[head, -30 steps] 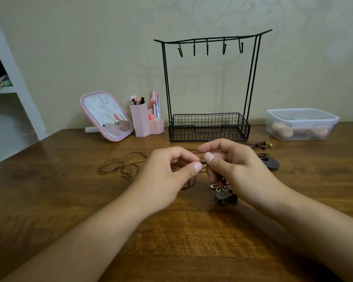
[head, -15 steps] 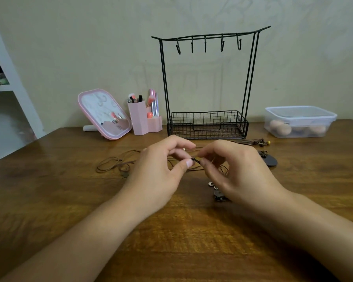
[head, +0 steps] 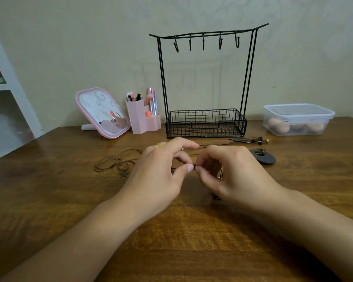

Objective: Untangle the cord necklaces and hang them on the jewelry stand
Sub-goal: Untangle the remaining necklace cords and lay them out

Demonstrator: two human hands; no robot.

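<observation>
Wire jewelry stand (head: 205,123) (hooks bare) — hands (head: 157,169) hide cords (head: 114,162).

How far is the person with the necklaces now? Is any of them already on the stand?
Nothing hangs yet: the five hooks of the jewelry stand are bare. In hand: the left hand and right hand pinch a dark cord between their fingertips. Left: the brown cord necklace and the disc pendant lie on the table.

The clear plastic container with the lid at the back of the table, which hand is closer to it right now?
Right. The right hand is mid-table, in front and left of the clear plastic container; the left hand sits farther left still. Both pinch the cord between them.
</observation>
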